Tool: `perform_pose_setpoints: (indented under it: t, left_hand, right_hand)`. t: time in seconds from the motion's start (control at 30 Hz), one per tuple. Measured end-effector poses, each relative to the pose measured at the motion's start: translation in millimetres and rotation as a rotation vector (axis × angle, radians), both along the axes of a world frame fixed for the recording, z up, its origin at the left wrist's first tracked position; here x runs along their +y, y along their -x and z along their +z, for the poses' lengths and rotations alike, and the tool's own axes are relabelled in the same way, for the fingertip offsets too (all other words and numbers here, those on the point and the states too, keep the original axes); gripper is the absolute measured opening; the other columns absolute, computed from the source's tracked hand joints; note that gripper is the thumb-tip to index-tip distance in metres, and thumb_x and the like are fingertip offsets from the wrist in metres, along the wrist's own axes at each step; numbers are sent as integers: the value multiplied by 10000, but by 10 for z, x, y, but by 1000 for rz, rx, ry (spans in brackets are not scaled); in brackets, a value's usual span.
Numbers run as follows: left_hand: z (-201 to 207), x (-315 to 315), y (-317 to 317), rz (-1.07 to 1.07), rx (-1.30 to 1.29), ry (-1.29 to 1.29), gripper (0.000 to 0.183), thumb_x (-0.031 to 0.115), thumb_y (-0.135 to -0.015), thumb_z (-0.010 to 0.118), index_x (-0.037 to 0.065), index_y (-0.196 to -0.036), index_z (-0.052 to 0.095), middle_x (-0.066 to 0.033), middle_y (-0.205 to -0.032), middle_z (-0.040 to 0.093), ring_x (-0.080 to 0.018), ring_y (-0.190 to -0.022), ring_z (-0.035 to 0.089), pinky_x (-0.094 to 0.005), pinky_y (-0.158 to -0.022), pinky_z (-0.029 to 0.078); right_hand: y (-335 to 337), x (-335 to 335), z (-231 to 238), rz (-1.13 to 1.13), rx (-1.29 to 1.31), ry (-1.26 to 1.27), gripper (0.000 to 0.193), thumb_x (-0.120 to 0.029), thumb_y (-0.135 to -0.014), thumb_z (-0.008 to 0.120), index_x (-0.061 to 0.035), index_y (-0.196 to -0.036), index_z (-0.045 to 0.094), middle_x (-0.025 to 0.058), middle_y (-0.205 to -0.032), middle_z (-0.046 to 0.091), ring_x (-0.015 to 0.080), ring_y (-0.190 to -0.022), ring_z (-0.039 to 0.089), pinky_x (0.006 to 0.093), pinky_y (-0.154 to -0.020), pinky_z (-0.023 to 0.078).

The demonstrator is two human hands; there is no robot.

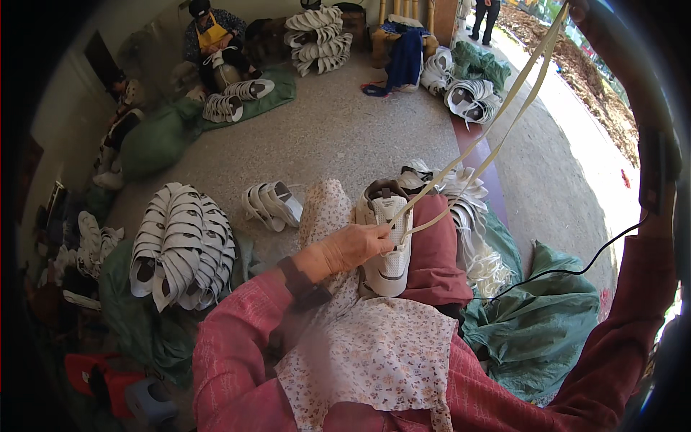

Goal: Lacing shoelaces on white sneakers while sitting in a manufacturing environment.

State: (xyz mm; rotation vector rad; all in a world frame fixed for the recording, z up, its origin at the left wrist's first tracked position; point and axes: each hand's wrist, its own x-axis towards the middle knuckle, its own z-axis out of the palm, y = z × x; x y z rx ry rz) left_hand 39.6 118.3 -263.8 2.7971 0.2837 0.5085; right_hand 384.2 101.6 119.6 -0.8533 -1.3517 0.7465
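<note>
A white-and-cream sneaker (388, 276) rests on my lap, toe toward me, between the floral apron and my red trouser leg. My left hand (353, 247) lies over its front, with thumb and fingertips pinched at the cream shoelace (502, 128) by the eyelets. From there two strands of the lace run taut up to the top right. My right hand (578, 10) is raised high at that corner, closed on the lace's upper end. It is dim and partly cut off by the picture's edge. A dark band sits on my left wrist.
Stacked white shoe uppers (183, 245) stand at left, with a smaller pair (272, 205) nearby. More uppers and loose white laces (489, 272) lie at right on green sacking (540, 324). A black cable (568, 271) runs to my right arm. Another person (214, 36) sits at the far left.
</note>
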Motion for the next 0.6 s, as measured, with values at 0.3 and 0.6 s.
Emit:
perform_pose_setpoints:
  t: [0.3,0.6]
  left_hand:
    - [-19,61,20,-77,-23,-48,71,52,-850,569,72,-915,587,-83,-905,525,-257,-858,664,-359,-706,562]
    - [-41,82,12,-76,28,-80,49,59,-849,575,52,-897,575,-90,-902,529,-265,-854,651,-351,-727,545]
  right_hand:
    - [-48,-13,-66,12,-72,13,273,-63,-1013,498,102,-1230,509,57,-909,636,81,-685,625,164,-603,554]
    - [-200,17,-112,63,-29,6,261,-62,-1022,476,91,-1230,515,55,-899,616,93,-717,613,192,-638,551]
